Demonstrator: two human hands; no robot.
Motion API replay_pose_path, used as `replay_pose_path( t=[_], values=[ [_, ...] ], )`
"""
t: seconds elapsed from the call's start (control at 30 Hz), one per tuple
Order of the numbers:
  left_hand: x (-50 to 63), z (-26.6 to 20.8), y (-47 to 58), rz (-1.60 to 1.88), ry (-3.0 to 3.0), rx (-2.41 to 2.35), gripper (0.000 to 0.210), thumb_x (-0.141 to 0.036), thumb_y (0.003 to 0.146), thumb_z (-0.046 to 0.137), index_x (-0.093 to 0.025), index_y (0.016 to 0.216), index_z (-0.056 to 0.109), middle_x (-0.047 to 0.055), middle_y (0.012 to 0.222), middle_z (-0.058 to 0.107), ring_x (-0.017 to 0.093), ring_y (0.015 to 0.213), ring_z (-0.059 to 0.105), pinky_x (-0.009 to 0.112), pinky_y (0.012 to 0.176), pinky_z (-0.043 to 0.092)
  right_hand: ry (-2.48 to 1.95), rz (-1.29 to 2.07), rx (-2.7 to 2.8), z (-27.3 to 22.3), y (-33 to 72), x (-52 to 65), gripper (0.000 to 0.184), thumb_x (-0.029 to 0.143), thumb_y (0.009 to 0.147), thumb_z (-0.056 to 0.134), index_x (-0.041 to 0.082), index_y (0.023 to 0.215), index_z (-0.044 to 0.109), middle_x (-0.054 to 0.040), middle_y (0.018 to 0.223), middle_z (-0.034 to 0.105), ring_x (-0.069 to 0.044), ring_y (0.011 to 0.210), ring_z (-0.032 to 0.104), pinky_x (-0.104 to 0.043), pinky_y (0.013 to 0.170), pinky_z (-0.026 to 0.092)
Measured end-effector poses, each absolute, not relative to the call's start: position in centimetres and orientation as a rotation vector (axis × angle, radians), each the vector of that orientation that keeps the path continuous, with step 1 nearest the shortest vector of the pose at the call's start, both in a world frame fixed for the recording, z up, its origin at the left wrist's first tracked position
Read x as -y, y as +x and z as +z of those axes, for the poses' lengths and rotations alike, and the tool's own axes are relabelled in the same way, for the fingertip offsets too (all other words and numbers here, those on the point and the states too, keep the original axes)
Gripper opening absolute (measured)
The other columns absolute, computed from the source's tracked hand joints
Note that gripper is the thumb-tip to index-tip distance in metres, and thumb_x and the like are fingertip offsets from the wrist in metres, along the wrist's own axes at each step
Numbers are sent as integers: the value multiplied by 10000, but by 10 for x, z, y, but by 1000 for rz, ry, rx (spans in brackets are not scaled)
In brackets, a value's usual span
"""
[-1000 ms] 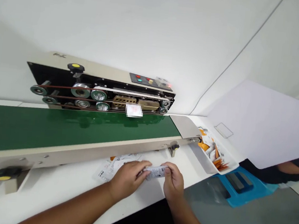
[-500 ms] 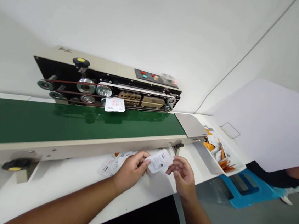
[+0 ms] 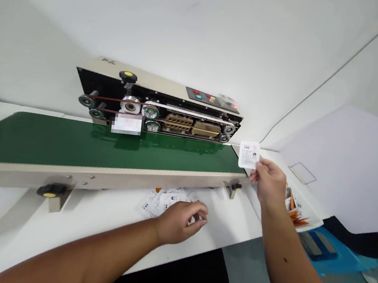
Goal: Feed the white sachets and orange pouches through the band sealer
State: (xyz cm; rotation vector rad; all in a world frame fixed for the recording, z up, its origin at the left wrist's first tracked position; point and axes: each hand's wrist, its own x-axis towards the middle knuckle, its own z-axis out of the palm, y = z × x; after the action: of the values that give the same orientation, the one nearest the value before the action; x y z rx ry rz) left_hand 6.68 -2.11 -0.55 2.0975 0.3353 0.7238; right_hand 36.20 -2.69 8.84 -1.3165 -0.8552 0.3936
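- From the far left, a green conveyor belt (image 3: 73,152) runs across, raised above a white table (image 3: 100,213).
- A black knob with a yellow centre (image 3: 50,190) juts from the belt's front side.
- Behind the belt stands a sealing machine (image 3: 167,92), its pulleys and thin bands facing forward; another packet (image 3: 126,124), its print blurred, is at the pulleys on its left part.
- A heap of loose packets (image 3: 167,198), white with a bit of orange, lies on the table in front of the belt.
- Just beside that heap is the left hand (image 3: 182,222), fingers loosely curled, a small gap between thumb and forefinger, nothing seen in them.
- A white packet (image 3: 249,155) is held up, printed face showing, by the belt's right end.
- The right hand (image 3: 270,181) pinches its lower right corner, fingers closed on it.
- Partly behind the right forearm sits a white bin (image 3: 313,223) with orange and white packets.
- Farther right, lower down, is something blue (image 3: 328,250).
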Motion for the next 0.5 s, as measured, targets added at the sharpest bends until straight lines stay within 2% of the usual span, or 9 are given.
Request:
replay_pose_path(
  t=[0.2,0.3,0.4,0.5],
  values=[
    [21,-11,69,811,2284,-248,108,-210,955,528,-218,1020,614,9,889,740,157,757,685,253,717,515,-1513,573,876,112,385,-40,217,241,717,767,132,888,689,25,495,592,-89,372,524,-163,348,407],
    [21,-12,69,828,2365,-198,123,-205,966,498,-215,992,618,7,854,723,152,732,669,247,707,507,-1525,613,964,114,374,-58,179,246,734,771,129,850,702,0,539,614,-94,410,540,-177,376,432],
    [20,-12,69,858,2423,-155,138,-205,972,480,-212,988,617,8,844,721,152,718,657,251,696,499,-1532,491,1023,116,361,-56,200,326,806,742,142,870,700,-36,662,672,-116,510,605,-202,444,475],
    [19,-11,68,929,2482,-104,154,-205,972,466,-209,974,620,7,791,711,155,675,636,264,653,477,-1506,198,1022,104,342,-24,224,387,883,665,180,965,688,-62,894,697,-164,764,670,-241,585,523]
  ],
)
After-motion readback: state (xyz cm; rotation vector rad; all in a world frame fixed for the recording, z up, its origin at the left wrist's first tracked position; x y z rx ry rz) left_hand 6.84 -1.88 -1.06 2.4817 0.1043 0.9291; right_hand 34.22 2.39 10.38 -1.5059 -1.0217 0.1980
